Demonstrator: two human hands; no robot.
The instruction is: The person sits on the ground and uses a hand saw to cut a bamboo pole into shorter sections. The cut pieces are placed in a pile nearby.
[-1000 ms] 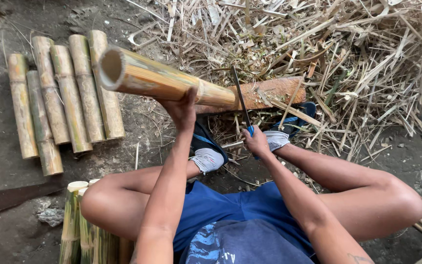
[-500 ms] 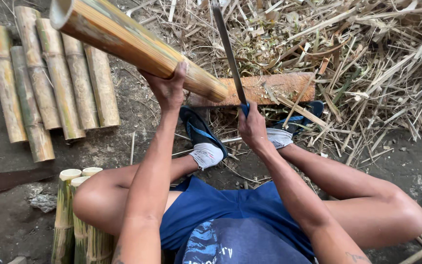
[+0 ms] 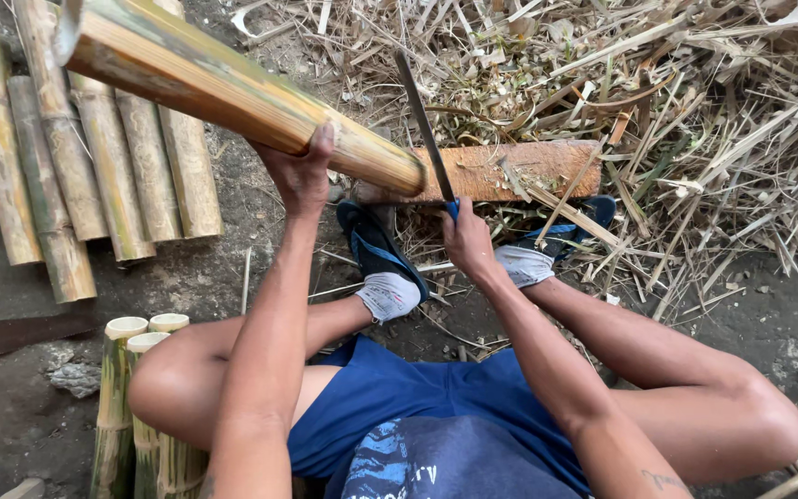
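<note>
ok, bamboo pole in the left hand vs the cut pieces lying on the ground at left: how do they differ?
The bamboo pole is held up at a slant by the left hand, its far end resting on the wooden block; the cut pieces lie flat, side by side. The pole looks longer and thicker, though nearer the camera. Both are yellow-green bamboo.

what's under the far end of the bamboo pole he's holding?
The bamboo pole, gripped by the left hand, rests its lower end on a wooden block lying on the dirt amid dry bamboo scraps. The contact spot itself is hidden by the pole.
</note>
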